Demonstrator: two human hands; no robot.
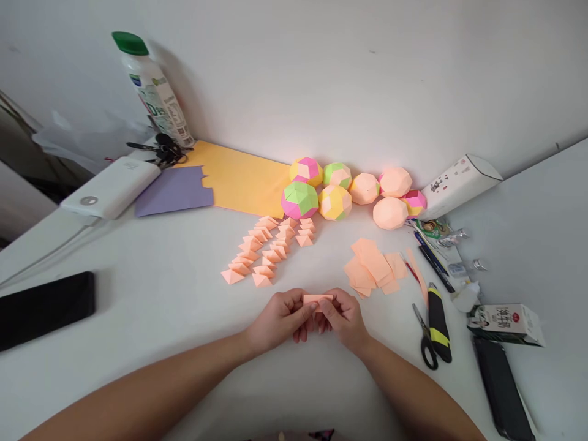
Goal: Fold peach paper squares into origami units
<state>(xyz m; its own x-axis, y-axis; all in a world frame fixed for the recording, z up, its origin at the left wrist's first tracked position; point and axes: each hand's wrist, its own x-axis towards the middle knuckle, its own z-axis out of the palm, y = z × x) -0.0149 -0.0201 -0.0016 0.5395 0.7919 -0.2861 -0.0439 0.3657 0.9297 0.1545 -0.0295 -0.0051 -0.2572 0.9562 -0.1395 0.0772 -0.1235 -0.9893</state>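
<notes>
Between my two hands is a small folded piece of peach paper [318, 298], pinched at both ends. My left hand [280, 315] is closed on its left end, the thumb pressed on the front. On the right end my right hand [344, 315] grips it in the same way. Just beyond them, a loose pile of flat peach paper pieces [372, 266] lies to the right. Folded peach paper units [250, 251] stand in rows to the left of it. Behind these sit several faceted paper balls [299, 200] in pink, green, yellow and peach.
Scissors [427, 343], a utility knife [440, 324], pens [432, 257], a milk carton [505, 324] and a black case [503, 389] lie at the right. Yellow paper [248, 177] and purple paper [174, 191] lie at the back left, near a power bank [110, 187], bottle [158, 92] and phone [46, 309].
</notes>
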